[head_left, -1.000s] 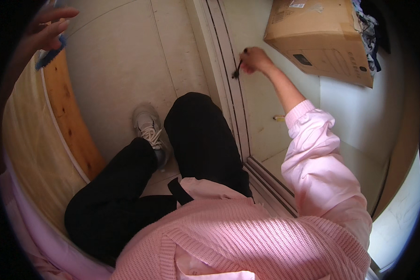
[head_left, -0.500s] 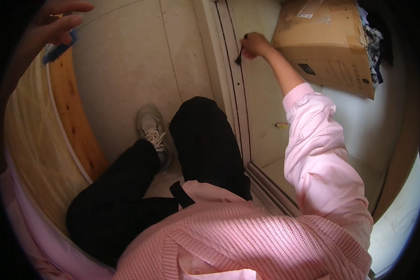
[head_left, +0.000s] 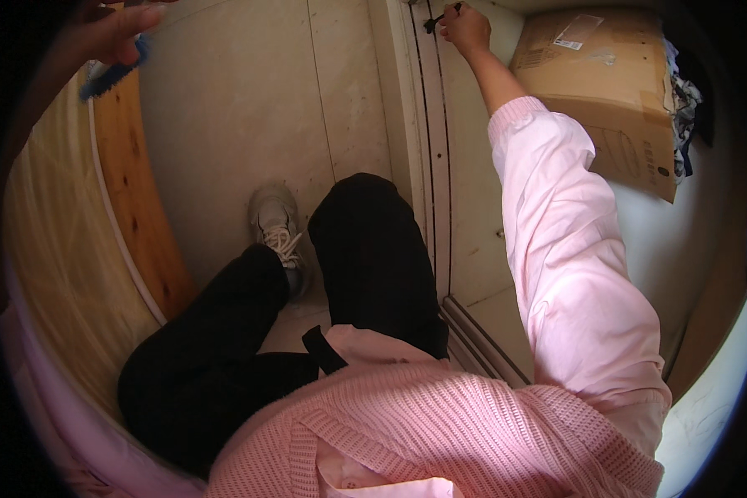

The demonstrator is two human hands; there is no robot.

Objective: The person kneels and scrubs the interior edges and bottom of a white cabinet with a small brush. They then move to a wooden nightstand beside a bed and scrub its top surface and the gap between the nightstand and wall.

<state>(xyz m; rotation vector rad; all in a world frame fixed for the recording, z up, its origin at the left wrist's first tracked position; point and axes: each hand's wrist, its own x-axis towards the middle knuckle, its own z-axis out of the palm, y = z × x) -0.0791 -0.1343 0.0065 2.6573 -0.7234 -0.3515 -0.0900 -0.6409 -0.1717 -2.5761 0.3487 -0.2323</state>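
Note:
At the far end of a door track (head_left: 439, 124), my right hand (head_left: 469, 31) is closed round a small black brush (head_left: 432, 25). The brush's dark tip is at the track's grooves. My left hand (head_left: 108, 37), raised at the upper left, is partly cut off by the picture's dark rim. Its fingers are curled round a brush with blue bristles (head_left: 118, 77); most of that brush's handle is hidden by the hand.
Right of the track stands a cardboard box (head_left: 589, 70) with cloth stuffed in its open end (head_left: 683, 112). A wooden board (head_left: 137, 199) runs along the left. My shoe (head_left: 275, 228) rests on the pale floor (head_left: 224, 100) near the track's raised sill (head_left: 393, 108).
My right hand has moved farther away along the track with the black brush. The left hand has shifted slightly upward, and the whole view has moved a little.

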